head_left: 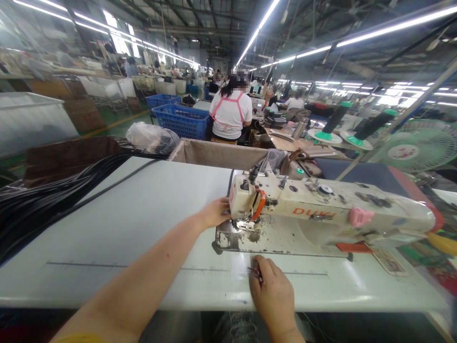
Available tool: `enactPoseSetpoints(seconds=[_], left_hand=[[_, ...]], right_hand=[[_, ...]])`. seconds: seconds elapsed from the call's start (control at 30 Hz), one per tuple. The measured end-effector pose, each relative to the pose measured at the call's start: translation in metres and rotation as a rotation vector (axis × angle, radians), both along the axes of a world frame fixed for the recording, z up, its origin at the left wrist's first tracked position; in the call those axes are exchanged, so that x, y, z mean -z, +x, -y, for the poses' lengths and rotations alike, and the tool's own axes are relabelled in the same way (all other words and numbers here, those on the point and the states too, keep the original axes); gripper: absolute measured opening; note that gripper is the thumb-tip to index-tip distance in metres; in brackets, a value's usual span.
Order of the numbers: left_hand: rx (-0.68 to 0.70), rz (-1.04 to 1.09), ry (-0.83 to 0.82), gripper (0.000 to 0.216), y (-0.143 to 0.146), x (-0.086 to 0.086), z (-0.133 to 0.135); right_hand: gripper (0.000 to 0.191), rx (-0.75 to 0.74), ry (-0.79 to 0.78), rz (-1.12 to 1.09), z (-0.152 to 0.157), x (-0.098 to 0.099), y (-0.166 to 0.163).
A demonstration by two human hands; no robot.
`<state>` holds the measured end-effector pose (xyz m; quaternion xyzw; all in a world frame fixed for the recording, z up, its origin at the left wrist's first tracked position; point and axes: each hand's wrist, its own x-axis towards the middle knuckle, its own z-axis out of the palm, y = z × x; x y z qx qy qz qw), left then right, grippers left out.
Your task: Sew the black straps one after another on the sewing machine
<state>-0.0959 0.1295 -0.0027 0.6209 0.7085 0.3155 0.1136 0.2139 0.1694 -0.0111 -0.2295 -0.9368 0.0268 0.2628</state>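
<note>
A worn white sewing machine stands on a white table. My left hand reaches behind the machine's head near the needle; its fingertips are hidden by the machine. My right hand rests on the table in front of the machine bed, fingers closed on a small metal tool, perhaps thread snips. A thin black strip runs away from the needle area across the table.
A bundle of black strips lies at the table's left. A fabric-lined bin sits behind the table. A person in a white shirt sits ahead beside blue crates. A green fan and thread cones stand at right.
</note>
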Motion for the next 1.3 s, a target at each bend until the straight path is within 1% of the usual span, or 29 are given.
enactPoseSetpoints(seconds=[0.17, 0.27, 0.37, 0.47, 0.67, 0.83, 1.0, 1.17, 1.3], left_hand=[[-0.019, -0.070, -0.006, 0.025, 0.003, -0.013, 0.004], [-0.068, -0.104, -0.032, 0.018, 0.006, -0.020, 0.013], [-0.098, -0.109, -0.064, 0.012, 0.008, -0.023, 0.023], [-0.094, -0.087, -0.082, 0.010, 0.008, -0.022, 0.027], [-0.079, -0.001, -0.104, 0.012, 0.011, -0.019, 0.031], [-0.154, 0.036, -0.120, 0.015, 0.024, -0.016, 0.042], [-0.224, 0.062, -0.118, 0.014, 0.032, -0.013, 0.043], [-0.264, 0.082, -0.112, 0.012, 0.037, -0.017, 0.042], [-0.321, 0.090, -0.128, 0.011, 0.053, -0.019, 0.047]], right_hand=[[0.031, 0.011, 0.011, -0.049, 0.000, 0.001, -0.002], [0.031, 0.003, 0.002, -0.042, 0.000, 0.001, -0.002], [0.031, 0.002, -0.002, -0.043, 0.000, 0.001, -0.003], [0.030, 0.003, 0.003, -0.055, 0.000, 0.000, -0.002], [0.030, 0.006, -0.012, 0.011, 0.002, -0.007, -0.002], [0.032, 0.010, -0.012, 0.008, 0.003, -0.007, -0.002], [0.032, 0.007, -0.020, -0.001, 0.003, -0.009, -0.002], [0.030, 0.004, -0.051, 0.025, 0.003, -0.010, -0.001], [0.030, 0.001, -0.050, 0.018, 0.004, -0.009, -0.001]])
